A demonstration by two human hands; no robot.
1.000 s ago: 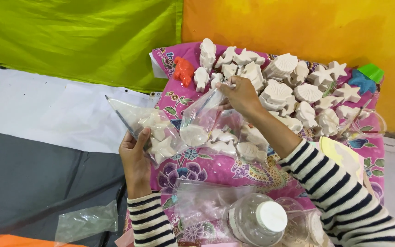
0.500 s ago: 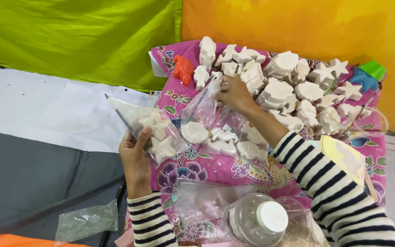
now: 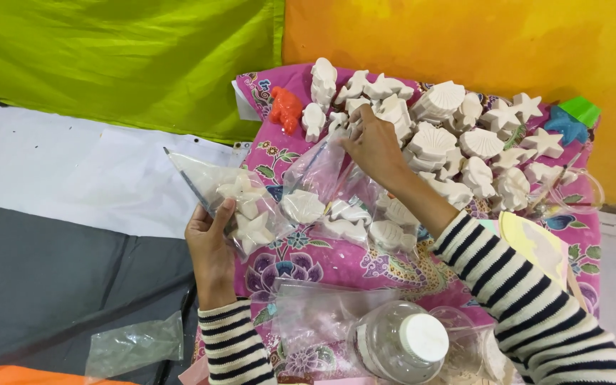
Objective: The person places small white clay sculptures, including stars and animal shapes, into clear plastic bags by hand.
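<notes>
Left hand (image 3: pixel 212 246) grips a clear bag of plaster figures (image 3: pixel 233 203) while right hand (image 3: pixel 373 146) pinches a white figure (image 3: pixel 340 125) just beyond that bag.

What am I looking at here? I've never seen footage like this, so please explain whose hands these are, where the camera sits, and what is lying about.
The camera is worn on a person's head and looks down at their own two hands in striped sleeves. The left hand holds a clear plastic bag with white star-shaped plaster figures inside. The right hand reaches into a pile of white plaster shells and stars on a pink flowered cloth. An orange figure lies by the pile, filled bags in the middle, and a clear jar with a white lid stands nearest the camera.
</notes>
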